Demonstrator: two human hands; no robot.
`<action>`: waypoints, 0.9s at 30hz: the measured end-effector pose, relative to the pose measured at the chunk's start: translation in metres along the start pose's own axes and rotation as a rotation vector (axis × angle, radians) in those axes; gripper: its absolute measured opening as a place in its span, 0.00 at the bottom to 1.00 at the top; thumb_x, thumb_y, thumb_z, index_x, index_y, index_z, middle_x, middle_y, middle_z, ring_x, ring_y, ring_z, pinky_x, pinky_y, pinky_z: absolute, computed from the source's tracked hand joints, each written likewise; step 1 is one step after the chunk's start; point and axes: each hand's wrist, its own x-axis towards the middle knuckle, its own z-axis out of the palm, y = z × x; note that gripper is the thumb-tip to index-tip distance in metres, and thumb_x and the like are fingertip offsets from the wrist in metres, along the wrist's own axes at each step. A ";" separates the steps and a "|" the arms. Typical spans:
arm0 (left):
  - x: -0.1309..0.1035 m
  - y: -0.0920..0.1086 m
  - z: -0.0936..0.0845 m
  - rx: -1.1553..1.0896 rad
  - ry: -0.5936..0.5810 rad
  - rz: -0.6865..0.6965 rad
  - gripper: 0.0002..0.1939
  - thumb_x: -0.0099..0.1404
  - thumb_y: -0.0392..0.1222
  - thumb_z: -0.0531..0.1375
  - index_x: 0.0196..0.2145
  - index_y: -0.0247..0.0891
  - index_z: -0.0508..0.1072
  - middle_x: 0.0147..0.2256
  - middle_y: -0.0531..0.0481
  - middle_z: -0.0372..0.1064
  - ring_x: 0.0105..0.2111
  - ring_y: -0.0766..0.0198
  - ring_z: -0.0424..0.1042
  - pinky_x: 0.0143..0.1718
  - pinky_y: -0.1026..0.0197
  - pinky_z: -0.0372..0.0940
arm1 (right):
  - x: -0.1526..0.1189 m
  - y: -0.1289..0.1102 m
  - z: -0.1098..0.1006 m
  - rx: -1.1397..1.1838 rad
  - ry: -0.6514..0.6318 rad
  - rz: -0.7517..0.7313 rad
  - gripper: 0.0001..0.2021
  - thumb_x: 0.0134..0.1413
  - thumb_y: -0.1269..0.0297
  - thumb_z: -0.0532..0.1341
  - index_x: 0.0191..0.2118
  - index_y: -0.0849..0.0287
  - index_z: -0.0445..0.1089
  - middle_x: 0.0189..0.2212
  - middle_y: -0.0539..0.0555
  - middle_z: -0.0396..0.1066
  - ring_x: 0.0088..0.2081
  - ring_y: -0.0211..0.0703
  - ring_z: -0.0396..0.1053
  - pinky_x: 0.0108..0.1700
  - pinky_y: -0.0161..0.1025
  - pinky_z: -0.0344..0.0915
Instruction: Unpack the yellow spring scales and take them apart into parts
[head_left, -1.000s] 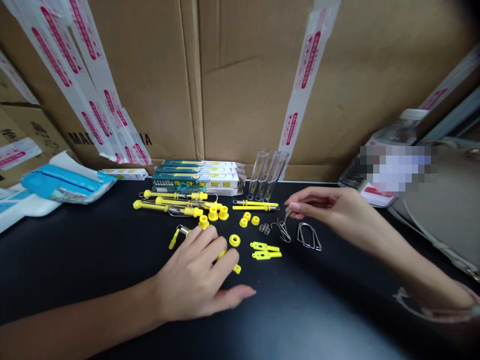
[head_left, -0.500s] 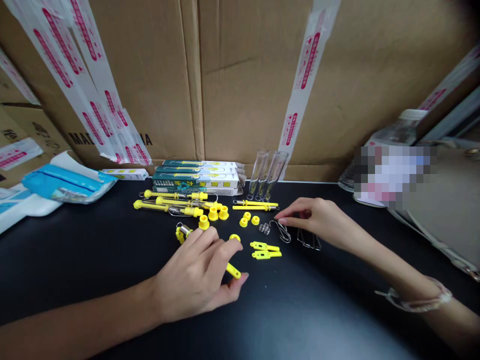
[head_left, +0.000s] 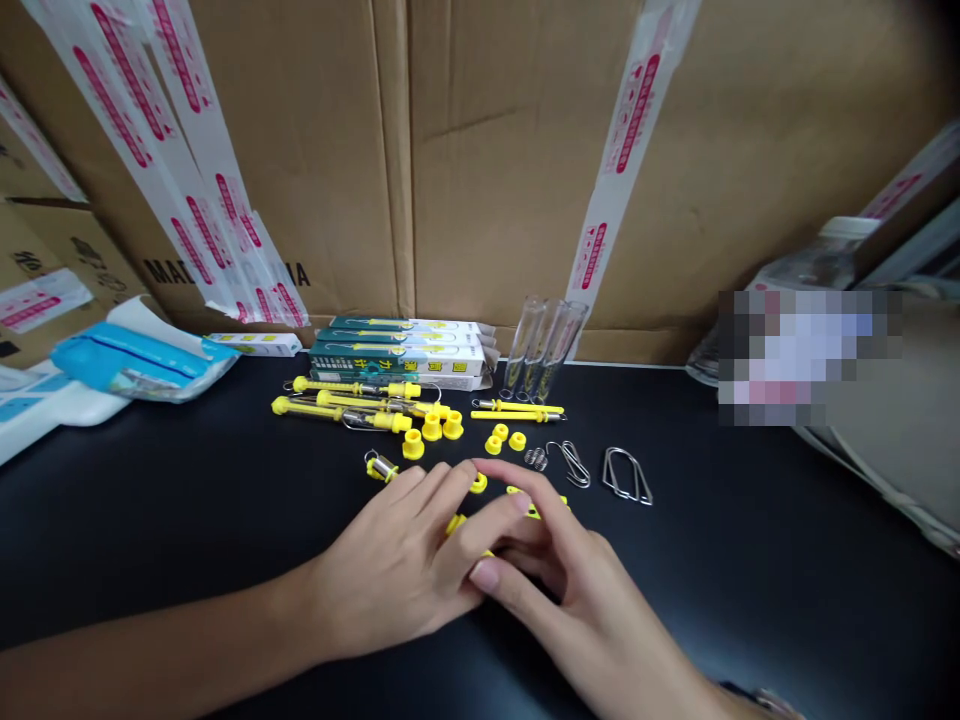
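My left hand (head_left: 409,565) is closed around a yellow plastic piece (head_left: 455,524), mostly hidden under its fingers. Against its fingertips is my right hand (head_left: 570,580), curled with thumb and fingers at the same spot; what it grips is hidden. Just beyond lie a yellow ring (head_left: 478,483), small yellow rings (head_left: 500,437) and a coil-ended part (head_left: 382,466). Yellow flat pieces (head_left: 534,503) are partly covered by my right hand. Small springs (head_left: 535,459), metal hooks (head_left: 576,464) and wire loops (head_left: 628,477) lie to the right.
Behind are yellow spring scales (head_left: 337,411), yellow caps (head_left: 432,428), yellow rods (head_left: 517,415), stacked boxes (head_left: 397,357) and upright clear tubes (head_left: 544,350). A blue packet (head_left: 150,360) lies left; a bottle (head_left: 810,262) and a beige bag (head_left: 922,420) are at right, before cardboard.
My right hand has left the metal hooks and moved left and nearer, meeting my left hand. The yellow piece in my left hand is now more hidden. The view has shifted slightly.
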 end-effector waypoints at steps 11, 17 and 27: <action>0.000 0.006 -0.001 -0.086 -0.131 0.079 0.07 0.70 0.38 0.54 0.45 0.42 0.68 0.46 0.44 0.73 0.38 0.59 0.73 0.35 0.58 0.64 | 0.011 0.005 0.004 0.458 0.110 0.123 0.28 0.44 0.62 0.76 0.43 0.51 0.58 0.26 0.41 0.73 0.30 0.34 0.72 0.34 0.30 0.67; -0.004 0.005 0.001 -0.119 -0.126 0.077 0.14 0.72 0.48 0.54 0.48 0.38 0.72 0.57 0.40 0.67 0.46 0.58 0.73 0.43 0.56 0.63 | 0.011 -0.005 0.002 0.466 0.109 0.134 0.27 0.36 0.66 0.79 0.40 0.54 0.65 0.27 0.43 0.74 0.32 0.32 0.72 0.39 0.29 0.69; -0.006 0.004 0.001 -0.136 0.004 0.150 0.18 0.74 0.56 0.51 0.46 0.42 0.72 0.55 0.41 0.69 0.52 0.54 0.68 0.44 0.53 0.63 | 0.005 -0.005 -0.005 0.529 -0.007 0.114 0.22 0.45 0.64 0.76 0.45 0.52 0.70 0.38 0.46 0.72 0.39 0.32 0.73 0.44 0.29 0.70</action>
